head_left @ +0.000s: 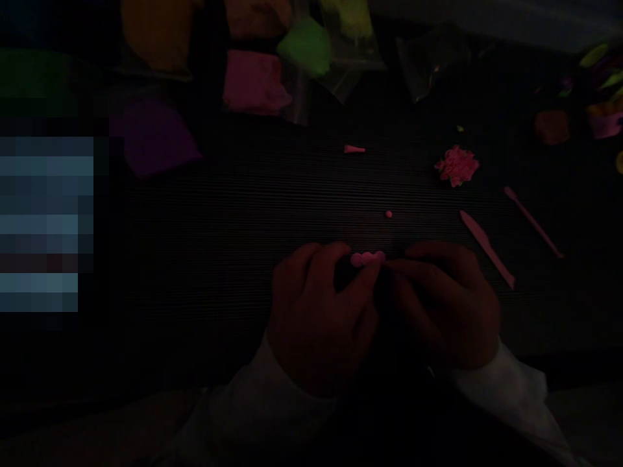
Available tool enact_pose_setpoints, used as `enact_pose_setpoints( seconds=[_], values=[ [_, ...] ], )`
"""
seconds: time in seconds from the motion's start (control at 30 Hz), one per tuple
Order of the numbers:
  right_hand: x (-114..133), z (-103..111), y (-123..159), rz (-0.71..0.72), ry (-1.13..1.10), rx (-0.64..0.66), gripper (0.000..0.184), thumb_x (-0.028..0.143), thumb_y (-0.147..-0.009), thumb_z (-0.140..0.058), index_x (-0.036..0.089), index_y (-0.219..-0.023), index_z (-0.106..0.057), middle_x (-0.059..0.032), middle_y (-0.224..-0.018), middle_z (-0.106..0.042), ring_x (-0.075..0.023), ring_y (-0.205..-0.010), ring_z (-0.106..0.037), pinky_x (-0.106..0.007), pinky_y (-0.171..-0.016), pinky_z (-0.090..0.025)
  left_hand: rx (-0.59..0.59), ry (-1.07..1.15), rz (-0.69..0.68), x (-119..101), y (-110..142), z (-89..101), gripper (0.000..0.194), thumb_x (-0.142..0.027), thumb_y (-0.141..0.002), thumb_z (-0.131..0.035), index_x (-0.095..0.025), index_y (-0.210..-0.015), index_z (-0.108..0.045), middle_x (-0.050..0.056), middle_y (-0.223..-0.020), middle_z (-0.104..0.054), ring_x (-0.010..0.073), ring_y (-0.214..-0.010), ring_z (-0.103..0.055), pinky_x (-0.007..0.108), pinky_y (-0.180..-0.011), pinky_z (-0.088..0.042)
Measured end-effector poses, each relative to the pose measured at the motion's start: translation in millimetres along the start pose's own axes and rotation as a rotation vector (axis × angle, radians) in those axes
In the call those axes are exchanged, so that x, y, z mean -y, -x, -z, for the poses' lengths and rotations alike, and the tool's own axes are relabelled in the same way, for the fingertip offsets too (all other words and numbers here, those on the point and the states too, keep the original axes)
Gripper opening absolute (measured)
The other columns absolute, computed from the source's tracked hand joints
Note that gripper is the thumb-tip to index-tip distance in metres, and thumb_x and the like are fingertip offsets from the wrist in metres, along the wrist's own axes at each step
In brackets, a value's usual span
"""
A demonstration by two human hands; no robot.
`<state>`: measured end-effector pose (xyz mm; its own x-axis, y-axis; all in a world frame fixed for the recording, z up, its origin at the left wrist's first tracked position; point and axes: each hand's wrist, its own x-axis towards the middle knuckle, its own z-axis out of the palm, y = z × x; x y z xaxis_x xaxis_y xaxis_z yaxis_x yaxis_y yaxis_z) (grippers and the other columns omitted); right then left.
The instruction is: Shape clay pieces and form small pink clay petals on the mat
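Observation:
A short row of flattened pink modelling clay discs [366,259] lies at the dark table's near side, between my two hands. My left hand [324,311] is curled around its left end, with the thumb pressed against its near edge. The fingertips of my right hand [445,301] are drawn together at the right end of the row; what they pinch is too dark to see. Just beyond is a small pink clay ball [388,214], and farther off a small pink tapered piece [354,150]. The picture is very dim.
On the right lie a pink modelling knife [487,250], a thin pink tool [533,222] and a ruffled pink clay flower [457,166]. Bagged clay in pink [256,83], purple [158,137], green [306,48] and orange [156,32] lines the back. Small coloured pieces [605,122] sit far right.

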<state>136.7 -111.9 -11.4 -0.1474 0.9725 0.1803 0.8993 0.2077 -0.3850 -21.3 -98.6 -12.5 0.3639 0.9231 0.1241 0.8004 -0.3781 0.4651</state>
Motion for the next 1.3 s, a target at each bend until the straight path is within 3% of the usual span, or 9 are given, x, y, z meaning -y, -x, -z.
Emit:
enact_pose_setpoints(
  seconds=[0.47,0.8,1.1,1.3],
  values=[
    [0,-1,-1,-0.022,0.034,0.024,0.026,0.021,-0.070,-0.053,0.024,-0.095,-0.060,-0.0049,-0.094,-0.053,-0.0194,-0.086,-0.050,-0.038,-0.075,-0.041,0.017,0.019,-0.034,0,2,-0.3,0.035,-0.025,-0.071,-0.051,-0.026,-0.105,-0.055,0.007,-0.107,-0.047,0.0260,-0.099,-0.040,0.045,-0.084,-0.034],
    [1,-2,-2,-0.039,0.001,-0.005,0.019,0.021,-0.070,-0.053,0.022,-0.088,-0.061,-0.0048,-0.092,-0.054,-0.0192,-0.085,-0.051,-0.037,-0.074,-0.041,-0.039,0.014,-0.012,0,2,0.1,0.033,-0.025,-0.069,-0.053,-0.026,-0.102,-0.057,0.006,-0.107,-0.049,0.0261,-0.099,-0.041,0.045,-0.083,-0.035],
    [-11,5,-37,-0.056,0.025,0.078,0.029,0.021,-0.077,-0.046,0.021,-0.106,-0.053,-0.0047,-0.090,-0.057,-0.0168,-0.081,-0.054,-0.031,-0.070,-0.043,-0.087,0.072,0.028,2,2,3.5,0.029,-0.024,-0.068,-0.054,-0.020,-0.097,-0.060,0.008,-0.105,-0.051,0.0246,-0.098,-0.044,0.044,-0.087,-0.033],
    [-10,-3,-49,-0.049,0.080,0.058,0.022,0.026,-0.079,-0.045,0.022,-0.096,-0.059,-0.0032,-0.082,-0.058,-0.0148,-0.076,-0.054,-0.029,-0.068,-0.042,-0.114,0.121,0.032,3,1,5.5,0.027,-0.023,-0.067,-0.055,-0.019,-0.093,-0.061,0.008,-0.102,-0.052,0.0238,-0.095,-0.045,0.043,-0.086,-0.034]
  ],
)
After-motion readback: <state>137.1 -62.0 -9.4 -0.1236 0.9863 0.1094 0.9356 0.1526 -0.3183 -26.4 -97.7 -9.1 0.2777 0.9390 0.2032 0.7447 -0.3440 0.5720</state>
